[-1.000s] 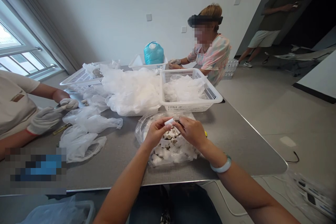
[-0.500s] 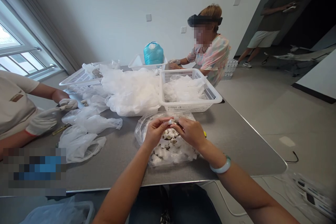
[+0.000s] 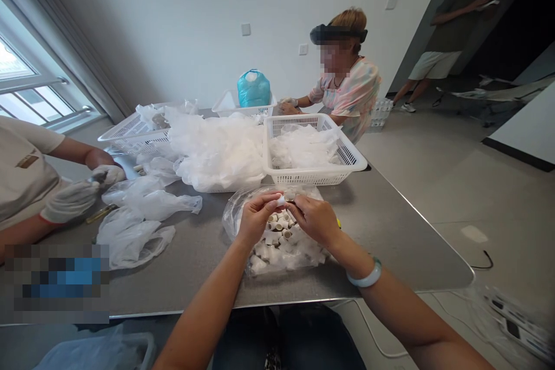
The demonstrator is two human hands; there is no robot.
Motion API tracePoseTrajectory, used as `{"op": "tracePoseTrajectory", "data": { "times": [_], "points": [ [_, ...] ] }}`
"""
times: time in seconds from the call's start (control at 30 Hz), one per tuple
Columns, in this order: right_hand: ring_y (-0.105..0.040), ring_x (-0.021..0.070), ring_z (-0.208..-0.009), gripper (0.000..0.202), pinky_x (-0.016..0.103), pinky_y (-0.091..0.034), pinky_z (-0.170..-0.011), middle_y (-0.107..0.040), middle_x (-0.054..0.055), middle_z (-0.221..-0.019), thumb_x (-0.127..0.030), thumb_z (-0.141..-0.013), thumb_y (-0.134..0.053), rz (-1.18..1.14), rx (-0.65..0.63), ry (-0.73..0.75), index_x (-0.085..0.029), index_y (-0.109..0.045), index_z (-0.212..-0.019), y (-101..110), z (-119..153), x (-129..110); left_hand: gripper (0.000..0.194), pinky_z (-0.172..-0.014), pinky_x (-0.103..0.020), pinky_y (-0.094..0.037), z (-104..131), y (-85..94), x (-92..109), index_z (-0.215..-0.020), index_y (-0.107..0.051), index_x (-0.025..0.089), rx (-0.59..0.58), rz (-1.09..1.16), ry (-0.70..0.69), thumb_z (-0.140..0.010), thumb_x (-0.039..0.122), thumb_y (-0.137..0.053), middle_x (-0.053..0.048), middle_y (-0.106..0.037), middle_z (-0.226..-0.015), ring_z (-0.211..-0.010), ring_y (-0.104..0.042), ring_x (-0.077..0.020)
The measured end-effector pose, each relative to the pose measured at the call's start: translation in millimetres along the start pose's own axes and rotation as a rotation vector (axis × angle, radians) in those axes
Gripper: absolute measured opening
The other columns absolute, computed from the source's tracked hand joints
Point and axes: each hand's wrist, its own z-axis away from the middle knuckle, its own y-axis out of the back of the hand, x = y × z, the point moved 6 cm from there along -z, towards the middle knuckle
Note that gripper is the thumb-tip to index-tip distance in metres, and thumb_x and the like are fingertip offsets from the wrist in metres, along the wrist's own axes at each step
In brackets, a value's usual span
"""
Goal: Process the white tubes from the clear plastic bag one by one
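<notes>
The left hand (image 3: 259,218) pinches a white tube (image 3: 281,200), six o'clock of centre in my head view; the right hand (image 3: 315,219), fingers narrowed, sits at its three o'clock, grip unclear to me. A clear bag (image 3: 233,213) lies beneath on the desk (image 3: 203,248).

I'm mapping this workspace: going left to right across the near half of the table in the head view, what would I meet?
Co-worker's nearer gloved hand, loose plastic bags, left hand, small white piece, right hand, pale bracelet.
</notes>
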Motion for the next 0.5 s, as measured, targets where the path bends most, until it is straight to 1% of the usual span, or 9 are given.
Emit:
{"op": "tracePoseTrajectory", "data": {
  "times": [0.07,0.13,0.2,0.27,0.3,0.37,0.43,0.5],
  "points": [
    [-0.051,0.0112,-0.049,0.056,0.026,-0.022,-0.049,-0.058,0.003,-0.056,-0.047,-0.096,-0.019,0.003,-0.005,-0.001,-0.018,-0.055,-0.065,-0.9,-0.2,0.2,0.023,-0.066,-0.026,-0.054,0.1,1.6,0.6,-0.083,-0.072,0.017,0.024,-0.025,-0.037,-0.063,0.027,-0.076,-0.006,-0.070,-0.095,-0.069,-0.064,-0.0127],
    [-0.051,0.0112,-0.049,0.057,0.026,-0.022,-0.049,-0.058,0.002,-0.055,-0.048,-0.096,-0.018,-0.001,-0.003,-0.004,-0.018,-0.055,-0.065,-0.9,-0.4,0.6,0.032,-0.068,-0.026,-0.053,0.7,2.4,1.1,-0.096,-0.070,0.020,0.035,-0.050,-0.053,-0.065,0.027,-0.075,-0.005,-0.070,-0.097,-0.070,-0.063,-0.0122],
    [-0.052,0.0112,-0.048,0.058,0.025,-0.022,-0.048,-0.057,0.002,-0.054,-0.051,-0.095,-0.018,-0.005,0.002,-0.010,-0.018,-0.055,-0.064,-0.3,-0.4,1.1,0.038,-0.067,-0.025,-0.053,1.5,1.4,1.0,-0.104,-0.067,0.021,0.017,-0.098,-0.042,-0.067,0.029,-0.073,-0.005,-0.069,-0.101,-0.071,-0.063,-0.0124],
    [-0.052,0.0116,-0.048,0.059,0.025,-0.022,-0.048,-0.057,0.002,-0.053,-0.052,-0.095,-0.018,-0.006,0.003,-0.021,-0.018,-0.055,-0.064,0.3,-0.2,2.0,0.035,-0.066,-0.026,-0.053,2.1,-0.1,1.0,-0.101,-0.068,0.019,-0.008,-0.137,-0.030,-0.068,0.030,-0.072,-0.006,-0.069,-0.101,-0.074,-0.063,-0.0140],
    [-0.052,0.0117,-0.049,0.058,0.025,-0.022,-0.048,-0.057,0.002,-0.053,-0.052,-0.095,-0.018,-0.006,0.003,-0.025,-0.018,-0.055,-0.064,0.5,0.0,2.2,0.033,-0.066,-0.027,-0.053,2.2,-0.6,1.0,-0.098,-0.068,0.018,-0.016,-0.138,-0.028,-0.068,0.030,-0.072,-0.006,-0.070,-0.096,-0.073,-0.064,-0.0148],
    [-0.052,0.0116,-0.049,0.057,0.025,-0.022,-0.048,-0.057,0.002,-0.053,-0.049,-0.096,-0.019,-0.011,0.001,-0.025,-0.018,-0.055,-0.064,0.8,0.2,2.3,0.032,-0.061,-0.027,-0.053,1.9,-1.4,1.0,-0.095,-0.068,0.017,-0.025,-0.104,-0.034,-0.067,0.030,-0.074,-0.004,-0.071,-0.080,-0.067,-0.064,-0.0147],
    [-0.052,0.0112,-0.049,0.057,0.025,-0.023,-0.049,-0.058,0.002,-0.054,-0.048,-0.096,-0.019,-0.014,0.001,-0.019,-0.018,-0.056,-0.064,1.1,0.3,1.7,0.033,-0.053,-0.025,-0.050,1.4,-1.4,1.2,-0.093,-0.067,0.017,-0.019,-0.052,-0.044,-0.063,0.028,-0.077,0.000,-0.068,-0.067,-0.056,-0.061,-0.0125],
    [-0.052,0.0109,-0.050,0.057,0.025,-0.023,-0.049,-0.058,0.002,-0.054,-0.048,-0.096,-0.019,-0.012,0.001,-0.010,-0.018,-0.056,-0.064,1.1,0.1,0.8,0.031,-0.049,-0.023,-0.047,0.7,-1.5,0.9,-0.088,-0.069,0.018,-0.011,0.009,-0.032,-0.061,0.030,-0.078,0.000,-0.068,-0.066,-0.053,-0.059,-0.0110]
  ]
}}
